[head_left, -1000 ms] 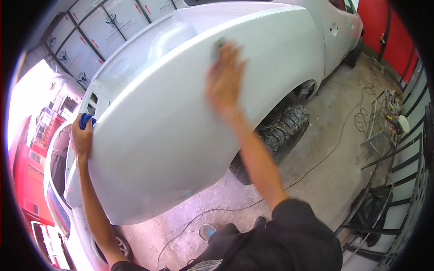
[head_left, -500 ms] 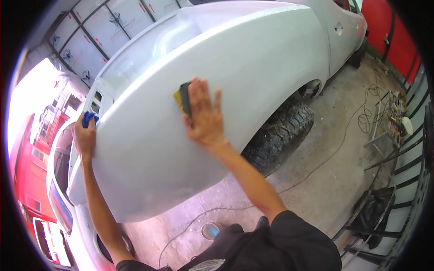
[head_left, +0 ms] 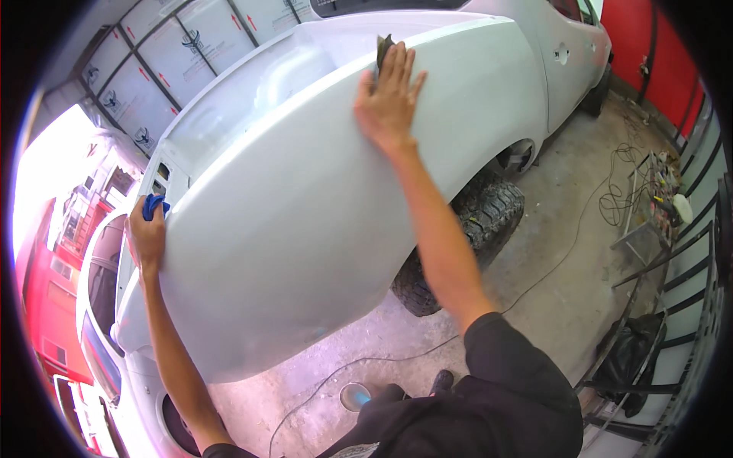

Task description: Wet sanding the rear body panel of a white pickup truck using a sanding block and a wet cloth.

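Observation:
My right hand (head_left: 388,103) presses a dark pad (head_left: 382,52) against the upper part of a pale white pickup side panel (head_left: 282,229), close to the top edge of the bed. Its fingers lie over the pad, largely hiding it. At the left end of the panel, my left hand (head_left: 147,240) grips a bunched blue cloth (head_left: 155,206) by the corner of the bed. Below the wheel arch, part of a muddy tire (head_left: 492,214) shows behind my right forearm.
A cable (head_left: 366,359) crosses the concrete floor (head_left: 557,290) beside a round can (head_left: 355,396). At right stand a cluttered stand (head_left: 645,210), black metal racking (head_left: 687,278) and a black bag (head_left: 630,355). A red wall (head_left: 649,46) is behind the truck cab.
My right hand and pad went down and left along the panel half a second ago and are now back up and right, near the top edge. My left hand holds its place.

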The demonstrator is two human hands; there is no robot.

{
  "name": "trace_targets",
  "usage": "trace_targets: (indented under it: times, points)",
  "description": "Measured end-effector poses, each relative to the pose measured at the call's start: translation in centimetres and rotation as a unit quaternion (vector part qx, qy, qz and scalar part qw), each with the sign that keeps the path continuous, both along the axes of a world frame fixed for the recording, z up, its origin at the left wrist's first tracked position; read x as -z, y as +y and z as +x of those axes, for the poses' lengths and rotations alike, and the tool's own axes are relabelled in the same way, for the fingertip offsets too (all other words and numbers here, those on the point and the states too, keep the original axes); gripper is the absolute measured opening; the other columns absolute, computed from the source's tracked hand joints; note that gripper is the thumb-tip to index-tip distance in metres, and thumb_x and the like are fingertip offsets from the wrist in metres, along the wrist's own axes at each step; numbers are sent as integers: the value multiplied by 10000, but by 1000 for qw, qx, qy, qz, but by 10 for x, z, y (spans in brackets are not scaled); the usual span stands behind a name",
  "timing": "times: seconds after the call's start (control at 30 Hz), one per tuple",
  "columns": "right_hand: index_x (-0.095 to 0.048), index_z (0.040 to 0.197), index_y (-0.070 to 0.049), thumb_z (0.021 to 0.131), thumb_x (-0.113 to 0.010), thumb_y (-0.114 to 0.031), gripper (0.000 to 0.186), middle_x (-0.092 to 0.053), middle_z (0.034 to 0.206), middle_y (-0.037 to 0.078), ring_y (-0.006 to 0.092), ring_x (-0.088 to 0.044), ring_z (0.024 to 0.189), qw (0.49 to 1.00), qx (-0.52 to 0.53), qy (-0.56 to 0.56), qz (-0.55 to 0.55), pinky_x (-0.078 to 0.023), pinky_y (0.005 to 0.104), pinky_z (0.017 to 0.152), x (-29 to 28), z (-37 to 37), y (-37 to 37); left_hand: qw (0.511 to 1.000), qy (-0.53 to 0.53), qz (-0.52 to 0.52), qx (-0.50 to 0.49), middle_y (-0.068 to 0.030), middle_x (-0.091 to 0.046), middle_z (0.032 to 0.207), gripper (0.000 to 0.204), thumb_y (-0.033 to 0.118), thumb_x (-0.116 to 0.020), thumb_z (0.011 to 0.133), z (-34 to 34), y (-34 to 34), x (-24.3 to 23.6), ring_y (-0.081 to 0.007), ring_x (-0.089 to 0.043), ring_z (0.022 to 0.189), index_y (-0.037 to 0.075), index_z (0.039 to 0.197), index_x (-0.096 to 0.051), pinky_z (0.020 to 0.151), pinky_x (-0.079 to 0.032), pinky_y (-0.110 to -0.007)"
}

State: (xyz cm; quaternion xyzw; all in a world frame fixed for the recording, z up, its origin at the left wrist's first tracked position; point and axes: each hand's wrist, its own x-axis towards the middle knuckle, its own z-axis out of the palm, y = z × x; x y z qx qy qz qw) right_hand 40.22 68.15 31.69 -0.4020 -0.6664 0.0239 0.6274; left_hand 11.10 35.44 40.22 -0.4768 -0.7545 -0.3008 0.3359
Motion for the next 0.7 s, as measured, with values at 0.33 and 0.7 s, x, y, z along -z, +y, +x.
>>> trace_targets:
  times: [0.33,0.7]
  points:
    - [-184,1567,125,1045,-411,-290,704,-176,1665,277,397,-134,1566,997,-56,4,46,-121,493,1280,14,-16,-26,999,-5,-5,-37,-220,-686,805,212,201,-634,928,-9,-9,0,-371,-694,755,4,977,-695,730,-505,-426]
    - [-148,1595,72,1066,-380,-313,695,-155,1675,260,397,-111,1568,997,-57,44,7,-73,504,1281,48,0,-21,999,4,-27,-33,-235,-689,845,220,185,-628,927,-3,-9,-3,-377,-687,778,-11,1004,-692,747,-507,-422]
